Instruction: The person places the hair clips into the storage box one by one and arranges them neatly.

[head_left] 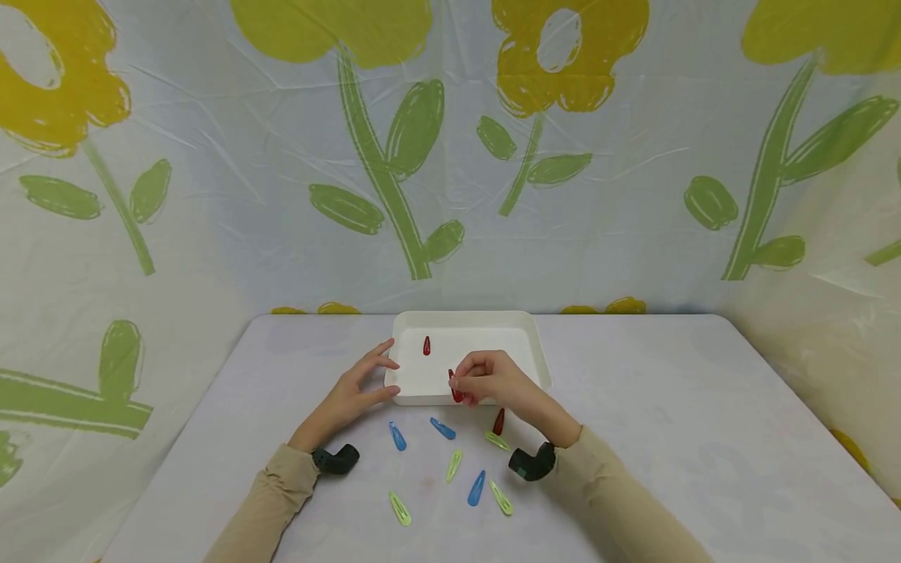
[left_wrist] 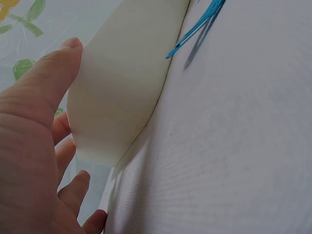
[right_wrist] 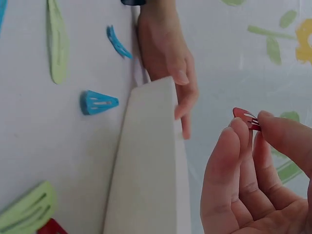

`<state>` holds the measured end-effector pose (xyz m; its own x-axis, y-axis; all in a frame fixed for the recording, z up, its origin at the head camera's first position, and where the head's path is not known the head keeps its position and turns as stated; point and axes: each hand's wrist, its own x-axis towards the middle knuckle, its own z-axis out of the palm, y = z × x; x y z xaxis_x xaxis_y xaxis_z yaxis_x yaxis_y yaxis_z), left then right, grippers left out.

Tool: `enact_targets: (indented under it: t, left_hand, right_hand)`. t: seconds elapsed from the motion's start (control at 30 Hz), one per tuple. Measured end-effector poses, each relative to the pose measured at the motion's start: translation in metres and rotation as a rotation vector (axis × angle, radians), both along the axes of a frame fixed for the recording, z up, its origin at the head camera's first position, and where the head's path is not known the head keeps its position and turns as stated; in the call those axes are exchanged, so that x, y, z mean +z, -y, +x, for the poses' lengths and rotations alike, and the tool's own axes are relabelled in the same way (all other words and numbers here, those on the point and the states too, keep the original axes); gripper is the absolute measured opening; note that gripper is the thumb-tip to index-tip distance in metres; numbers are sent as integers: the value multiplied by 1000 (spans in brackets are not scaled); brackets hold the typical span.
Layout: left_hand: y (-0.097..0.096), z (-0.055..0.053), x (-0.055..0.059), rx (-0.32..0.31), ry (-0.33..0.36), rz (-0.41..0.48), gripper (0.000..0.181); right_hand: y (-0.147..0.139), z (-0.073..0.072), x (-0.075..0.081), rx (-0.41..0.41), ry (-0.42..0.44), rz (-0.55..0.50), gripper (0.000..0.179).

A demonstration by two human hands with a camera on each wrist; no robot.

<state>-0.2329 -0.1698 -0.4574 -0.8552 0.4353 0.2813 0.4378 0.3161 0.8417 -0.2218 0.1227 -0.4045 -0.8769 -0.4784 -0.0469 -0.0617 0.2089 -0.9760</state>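
Observation:
My right hand [head_left: 496, 379] pinches a red snap hair clip [head_left: 455, 386] between thumb and fingers, over the front part of a white tray [head_left: 486, 331]. In the right wrist view the held clip [right_wrist: 247, 118] is above the tray's rim. Another red clip [head_left: 426, 346] lies inside the tray. With its fingers spread, my left hand [head_left: 357, 386] touches the tray's front left corner. The left wrist view shows that thumb [left_wrist: 66, 61] against the rim of the tray [left_wrist: 122, 83].
In front of the tray lie several hair clips: blue ones [head_left: 476, 488], green ones [head_left: 400, 508] and a dark red one [head_left: 499, 422] near my right wrist. A flower-printed cloth [head_left: 211, 234] hangs behind the white table [head_left: 633, 438].

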Motion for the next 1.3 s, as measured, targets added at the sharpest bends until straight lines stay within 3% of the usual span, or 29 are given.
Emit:
enact_targets:
  t: [0.87, 1.3]
  left_hand:
    - [1, -1, 0, 8, 10, -4, 38]
    - [1, -3, -2, 9, -7, -15, 36]
  right_hand:
    - [9, -53, 26, -45, 67, -125, 10]
    - [18, -72, 26, -107, 96, -154, 13]
